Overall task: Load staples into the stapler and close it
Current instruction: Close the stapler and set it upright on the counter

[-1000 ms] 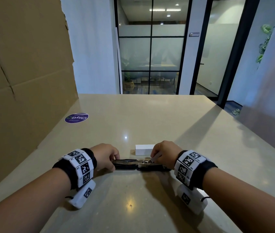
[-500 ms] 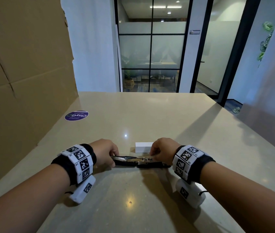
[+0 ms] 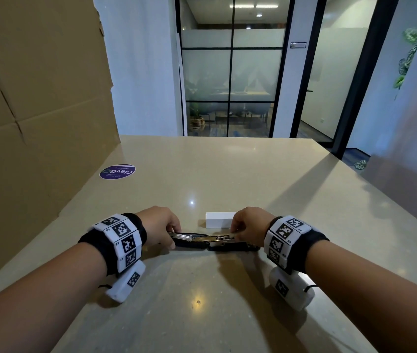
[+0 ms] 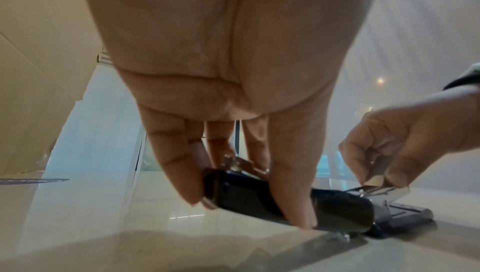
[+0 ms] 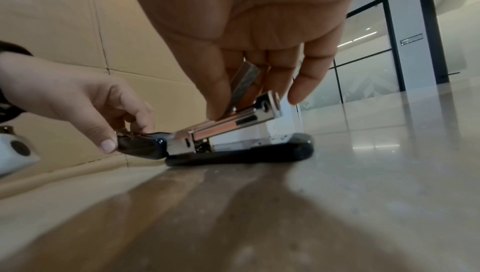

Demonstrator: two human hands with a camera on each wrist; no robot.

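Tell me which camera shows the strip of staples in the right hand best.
The right wrist view: the staple strip shows clearly, pinched in the right hand and tilted down into the open stapler channel. The left wrist view shows only its end; in the head view the hand hides it.

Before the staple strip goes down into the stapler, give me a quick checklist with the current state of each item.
1. Black stapler lid swung fully open, flat on the beige table: ok.
2. Left hand holds the opened black lid down: ok.
3. Right hand pinches the silver staple strip: ok.
4. Strip's lower end meets the shiny metal magazine channel: ok, but the strip is tilted, not lying flat.
5. Channel free of old staples: cannot tell.
6. White staple box stands behind the stapler, out of the way: ok.
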